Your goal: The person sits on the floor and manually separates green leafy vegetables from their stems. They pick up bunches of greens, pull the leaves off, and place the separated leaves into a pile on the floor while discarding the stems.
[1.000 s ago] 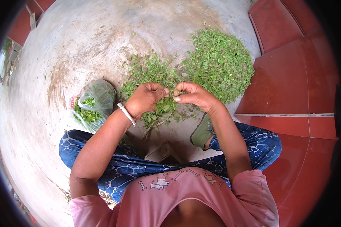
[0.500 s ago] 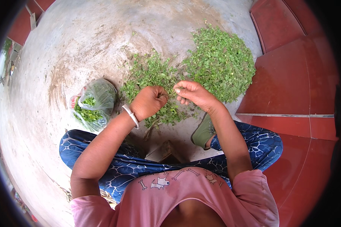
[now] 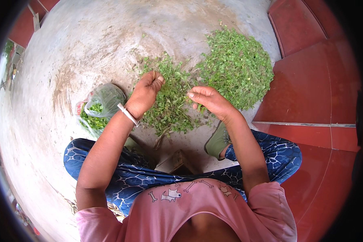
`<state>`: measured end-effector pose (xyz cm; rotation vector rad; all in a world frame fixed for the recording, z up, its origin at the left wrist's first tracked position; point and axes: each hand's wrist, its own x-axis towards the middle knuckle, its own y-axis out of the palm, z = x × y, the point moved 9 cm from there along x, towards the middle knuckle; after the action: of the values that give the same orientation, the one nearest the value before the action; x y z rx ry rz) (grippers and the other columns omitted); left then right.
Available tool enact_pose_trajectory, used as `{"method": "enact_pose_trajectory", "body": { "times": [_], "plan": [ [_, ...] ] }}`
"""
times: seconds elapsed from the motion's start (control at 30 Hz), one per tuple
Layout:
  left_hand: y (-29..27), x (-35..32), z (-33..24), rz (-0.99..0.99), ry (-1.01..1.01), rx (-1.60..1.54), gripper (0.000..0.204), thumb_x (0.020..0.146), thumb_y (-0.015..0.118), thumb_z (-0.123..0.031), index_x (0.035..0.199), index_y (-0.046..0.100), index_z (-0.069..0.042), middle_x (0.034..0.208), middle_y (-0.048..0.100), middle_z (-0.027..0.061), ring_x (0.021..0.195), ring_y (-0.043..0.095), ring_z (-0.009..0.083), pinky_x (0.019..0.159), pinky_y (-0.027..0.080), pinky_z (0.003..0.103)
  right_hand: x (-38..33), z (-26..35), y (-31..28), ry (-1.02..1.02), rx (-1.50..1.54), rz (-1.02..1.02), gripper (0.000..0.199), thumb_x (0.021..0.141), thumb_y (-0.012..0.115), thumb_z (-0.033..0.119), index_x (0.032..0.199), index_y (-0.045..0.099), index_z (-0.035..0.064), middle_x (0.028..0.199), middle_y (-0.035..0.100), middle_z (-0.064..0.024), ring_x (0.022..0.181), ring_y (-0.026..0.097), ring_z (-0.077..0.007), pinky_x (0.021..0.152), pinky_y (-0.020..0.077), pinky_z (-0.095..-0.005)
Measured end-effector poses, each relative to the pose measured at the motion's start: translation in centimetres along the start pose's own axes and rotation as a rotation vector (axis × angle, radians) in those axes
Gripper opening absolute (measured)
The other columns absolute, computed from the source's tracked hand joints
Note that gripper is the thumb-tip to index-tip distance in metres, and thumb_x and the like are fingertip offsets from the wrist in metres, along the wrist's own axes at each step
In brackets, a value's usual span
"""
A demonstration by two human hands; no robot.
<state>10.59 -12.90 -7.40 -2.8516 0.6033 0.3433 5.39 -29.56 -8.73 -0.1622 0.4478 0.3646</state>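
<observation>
My left hand (image 3: 146,92), with a white bracelet (image 3: 128,115) at the wrist, is closed over the left edge of the smaller heap of leafy greens (image 3: 171,107). Its fingers are curled under, so what they hold, if anything, is hidden. My right hand (image 3: 209,100) pinches a thin green stem (image 3: 188,85) between thumb and forefinger, over the right side of that heap. Beyond it on the right lies a larger heap of greens (image 3: 238,66). Left of my left hand stands a clear plastic bag (image 3: 109,97) with picked green leaves (image 3: 94,117) inside.
Dusty concrete floor (image 3: 80,44) spreads around the heaps. Red smooth panels (image 3: 298,88) border the right side. My green shoe (image 3: 218,141) stands just below the right hand, and a small wooden block (image 3: 180,161) sits between my legs.
My left hand has moved up and to the left, away from my right hand. The right hand stays nearly in place, its pinch kept.
</observation>
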Motion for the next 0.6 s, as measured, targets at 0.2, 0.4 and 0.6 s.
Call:
{"method": "enact_pose_trajectory", "body": {
  "times": [0.2,0.4,0.6],
  "plan": [
    [2.5,-0.9,-3.1,0.082,0.272,-0.026,0.019,0.097,0.042,-0.017,0.09,0.051,-0.003,0.084,0.055,0.0055,0.08,0.048,0.0124,0.074,0.042,0.028,-0.3,-1.3,3.5,0.107,0.04,0.258,0.023,0.091,0.053,0.027,0.084,0.057,0.0057,0.07,0.05,0.0036,0.064,0.048,-0.0059,0.054,0.0393,-0.0221],
    [5.0,-1.2,0.3,0.316,0.025,-0.158,0.016,0.097,0.042,-0.018,0.095,0.047,-0.003,0.082,0.054,0.0041,0.081,0.054,0.0123,0.072,0.044,0.027,-0.3,-1.3,3.5,0.119,0.096,0.272,0.02,0.091,0.053,0.024,0.09,0.057,0.0048,0.073,0.051,0.0029,0.064,0.049,-0.0058,0.053,0.0394,-0.0223],
    [5.2,-1.6,1.2,0.376,0.025,0.028,0.022,0.094,0.048,-0.019,0.098,0.054,0.001,0.082,0.054,0.0033,0.076,0.047,0.0108,0.069,0.042,0.027,-0.1,-1.4,3.6,0.13,0.107,0.285,0.021,0.091,0.054,0.026,0.091,0.057,0.0049,0.074,0.051,0.0033,0.064,0.049,-0.0057,0.054,0.0403,-0.0219]
  ]
}}
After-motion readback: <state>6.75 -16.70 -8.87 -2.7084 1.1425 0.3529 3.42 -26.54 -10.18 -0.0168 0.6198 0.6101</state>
